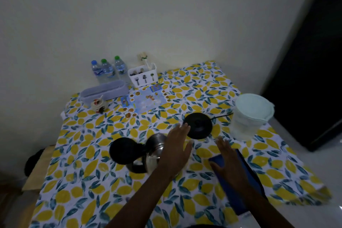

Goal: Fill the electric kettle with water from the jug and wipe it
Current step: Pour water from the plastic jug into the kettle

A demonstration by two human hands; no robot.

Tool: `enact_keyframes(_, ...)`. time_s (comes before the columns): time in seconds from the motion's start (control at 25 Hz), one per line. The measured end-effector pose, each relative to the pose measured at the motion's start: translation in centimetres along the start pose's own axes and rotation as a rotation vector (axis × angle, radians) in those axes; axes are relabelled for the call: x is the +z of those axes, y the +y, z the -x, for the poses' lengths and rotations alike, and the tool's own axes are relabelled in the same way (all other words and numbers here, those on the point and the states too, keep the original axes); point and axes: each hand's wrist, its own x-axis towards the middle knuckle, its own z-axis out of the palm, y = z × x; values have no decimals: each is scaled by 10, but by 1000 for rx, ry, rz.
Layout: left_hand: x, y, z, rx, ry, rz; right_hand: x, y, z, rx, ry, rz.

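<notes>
This looks like a home dining corner: a table pushed against a plain cream wall [166, 15] under a lemon-print tablecloth [92, 181], with three small plastic water bottles [107, 70], a white plastic cutlery caddy [142, 77] and a colourful printed leaflet [146, 101].
</notes>
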Motion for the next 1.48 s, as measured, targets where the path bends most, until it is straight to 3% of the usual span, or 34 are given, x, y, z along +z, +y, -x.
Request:
enact_keyframes(0.2,67,52,-52,214,-248,-82,-48,64,15,203,138,-49)
enact_keyframes(0.44,118,118,-130,347,-328,-137,-94,127,0,382,438,-188)
enact_keyframes(0.64,149,144,-166,405,-418,-231,-135,157,-72,456,564,-350)
enact_keyframes(1.0,174,133,-192,384,-429,-410,-153,180,-182,552,165,-694)
enact_keyframes(1.16,162,120,-199,467,-570,-406,-160,187,-184,697,-21,-688)
enact_keyframes(1.24,154,124,-208,339,-703,-255,-153,193,-176,652,-52,-697)
enact_keyframes(1.32,155,133,-213,209,-679,-171,-148,199,-166,622,-38,-760)
enact_keyframes(1.48,174,147,-206,193,-513,-409,-141,201,-158,563,14,-819)
